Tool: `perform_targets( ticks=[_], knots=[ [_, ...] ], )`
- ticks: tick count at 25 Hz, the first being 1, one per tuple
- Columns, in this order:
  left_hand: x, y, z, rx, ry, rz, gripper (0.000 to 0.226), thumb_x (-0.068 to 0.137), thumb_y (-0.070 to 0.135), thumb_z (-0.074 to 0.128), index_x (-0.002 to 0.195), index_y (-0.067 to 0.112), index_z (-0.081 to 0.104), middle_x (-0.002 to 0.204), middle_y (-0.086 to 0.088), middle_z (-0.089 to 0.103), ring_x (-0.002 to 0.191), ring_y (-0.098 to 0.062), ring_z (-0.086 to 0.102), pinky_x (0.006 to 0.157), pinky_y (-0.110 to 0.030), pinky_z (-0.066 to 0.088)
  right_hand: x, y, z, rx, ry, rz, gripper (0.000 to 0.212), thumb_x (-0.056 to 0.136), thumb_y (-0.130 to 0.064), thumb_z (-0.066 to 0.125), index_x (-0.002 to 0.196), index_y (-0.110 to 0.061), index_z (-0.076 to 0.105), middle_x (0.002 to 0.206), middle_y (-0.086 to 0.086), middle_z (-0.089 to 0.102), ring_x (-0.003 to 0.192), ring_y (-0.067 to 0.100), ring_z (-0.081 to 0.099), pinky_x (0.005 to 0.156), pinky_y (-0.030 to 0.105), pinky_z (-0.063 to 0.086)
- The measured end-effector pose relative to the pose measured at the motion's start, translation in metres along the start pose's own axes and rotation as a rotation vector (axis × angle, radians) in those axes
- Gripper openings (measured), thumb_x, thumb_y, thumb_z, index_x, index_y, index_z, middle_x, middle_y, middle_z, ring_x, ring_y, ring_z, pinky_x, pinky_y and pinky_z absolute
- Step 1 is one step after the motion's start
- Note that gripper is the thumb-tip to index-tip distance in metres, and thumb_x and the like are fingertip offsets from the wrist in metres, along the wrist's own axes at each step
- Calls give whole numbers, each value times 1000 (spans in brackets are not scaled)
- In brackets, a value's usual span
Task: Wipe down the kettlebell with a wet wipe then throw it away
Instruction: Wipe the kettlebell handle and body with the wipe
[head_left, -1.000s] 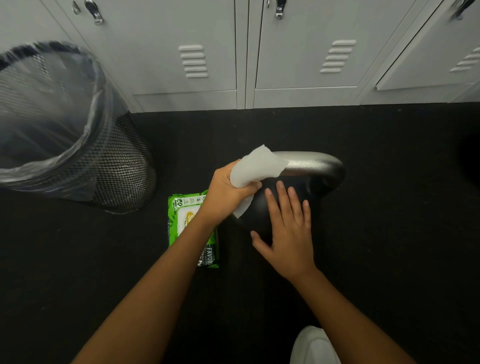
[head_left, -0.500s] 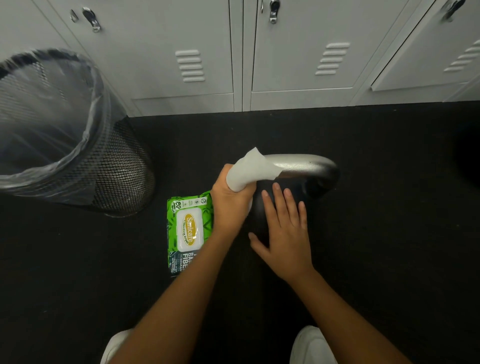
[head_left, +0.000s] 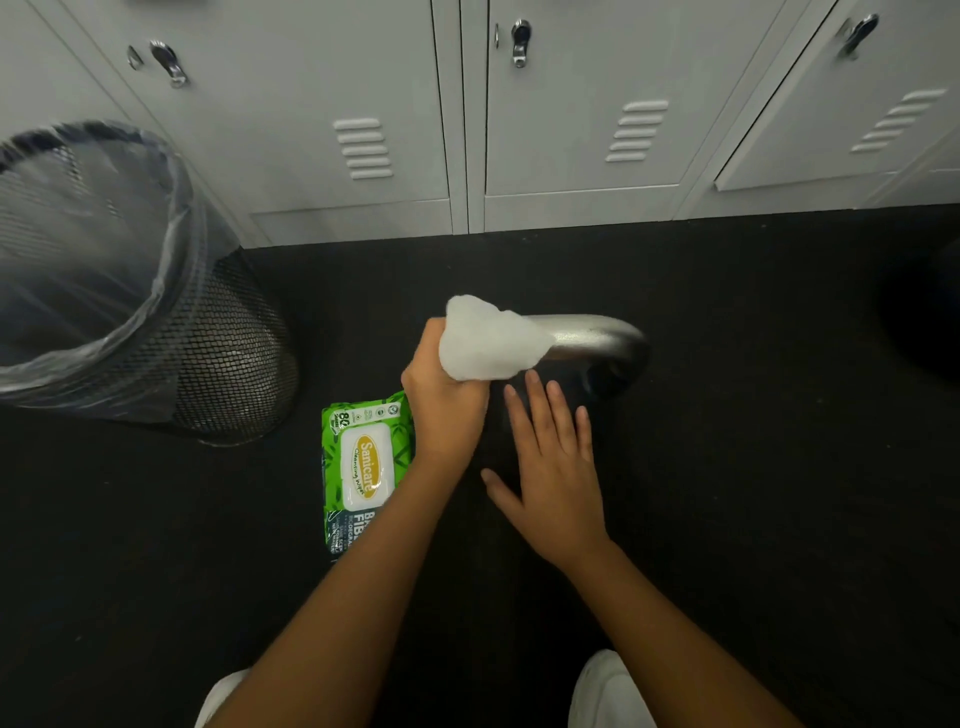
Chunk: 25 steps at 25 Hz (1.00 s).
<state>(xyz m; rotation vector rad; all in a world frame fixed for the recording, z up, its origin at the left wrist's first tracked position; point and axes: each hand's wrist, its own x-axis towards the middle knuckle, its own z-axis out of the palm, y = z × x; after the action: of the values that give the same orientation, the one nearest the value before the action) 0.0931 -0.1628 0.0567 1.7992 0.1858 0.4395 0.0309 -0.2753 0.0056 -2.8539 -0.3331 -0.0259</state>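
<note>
Left hand grips the wet wipe around the kettlebell handle — scrubbing it; right hand lies flat, open, steadying the bell — bin left of it.

My left hand and the wet wipe are covering the kettlebell handle's nine o'clock end; its black body is blending into the dark floor. The bin is running off the frame at nine o'clock.

Dark floor: kettlebell, wipes pack, mesh bin on it.
</note>
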Motion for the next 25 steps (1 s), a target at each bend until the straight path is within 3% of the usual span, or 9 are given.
perform_targets(
  ticks=[4, 7, 9, 12, 14, 17, 21, 23, 25],
  knots=[
    [13, 36, 1, 609, -231, 387, 33, 70, 9, 75, 101, 11, 63, 95, -6, 66, 85, -24, 60, 71, -37, 47, -1, 0, -8, 80, -54, -5, 83, 85, -41, 58, 150, -23, 10, 160, 3, 4, 146, 21, -4, 115, 46, -1],
    [7, 75, 34, 987, -542, 502, 59, 69, 16, 76, 123, 11, 53, 115, -10, 60, 101, -28, 54, 84, -39, 41, -9, -2, -15, 322, -20, 30, 57, 87, -25, 59, 139, -18, 38, 147, 8, 39, 142, 23, 25, 115, 51, 21],
    [4, 88, 50, 1038, -664, 532, 75, 74, 25, 75, 138, 12, 39, 127, -9, 53, 113, -27, 49, 94, -37, 38, -21, -2, -25, 568, 149, 201, 49, 87, -11, 59, 133, -17, 43, 138, 7, 48, 134, 20, 40, 110, 46, 35],
    [9, 96, 32, 928, -744, 484, 99, 73, 32, 77, 149, 10, 17, 149, -12, 34, 136, -28, 31, 112, -37, 24, -29, 2, -54, 706, 478, 568, 61, 84, 5, 54, 139, -17, 39, 148, 0, 37, 139, 10, 30, 112, 29, 28],
    [9, 96, 3, 891, -687, 447, 110, 70, 41, 78, 152, 15, 9, 157, -9, 19, 145, -26, 14, 117, -36, 10, -20, 6, -79, 786, 639, 646, 66, 81, 10, 49, 140, -16, 38, 149, -1, 34, 138, 6, 28, 109, 16, 26],
    [-14, 87, -41, 734, -446, 318, 96, 67, 52, 76, 145, 19, 30, 148, -5, 34, 137, -21, 27, 111, -33, 23, 7, 10, -116, 784, 685, 402, 65, 79, 6, 46, 142, -11, 37, 149, 3, 34, 139, 10, 28, 112, 22, 25],
    [-72, 51, -57, 626, -395, 279, 38, 79, 40, 67, 107, 16, 56, 107, -2, 53, 97, -20, 49, 82, -34, 45, 46, -2, -137, 364, 242, -53, 59, 85, -40, 52, 139, -19, 42, 141, 1, 46, 133, 17, 37, 111, 38, 25],
    [-87, 30, -40, 726, -533, 331, 41, 79, 36, 66, 113, 17, 55, 111, -3, 53, 99, -22, 52, 83, -39, 49, 60, -10, -129, 66, 71, -182, 60, 80, -54, 57, 131, -23, 48, 127, -1, 55, 119, 20, 48, 103, 40, 31],
    [-87, 11, -19, 824, -610, 374, 66, 76, 39, 70, 132, 14, 46, 129, -8, 49, 119, -25, 49, 101, -38, 45, 71, -5, -123, -85, 22, -237, 50, 80, -47, 63, 122, -24, 50, 116, -1, 59, 106, 20, 54, 93, 38, 39]
  ],
)
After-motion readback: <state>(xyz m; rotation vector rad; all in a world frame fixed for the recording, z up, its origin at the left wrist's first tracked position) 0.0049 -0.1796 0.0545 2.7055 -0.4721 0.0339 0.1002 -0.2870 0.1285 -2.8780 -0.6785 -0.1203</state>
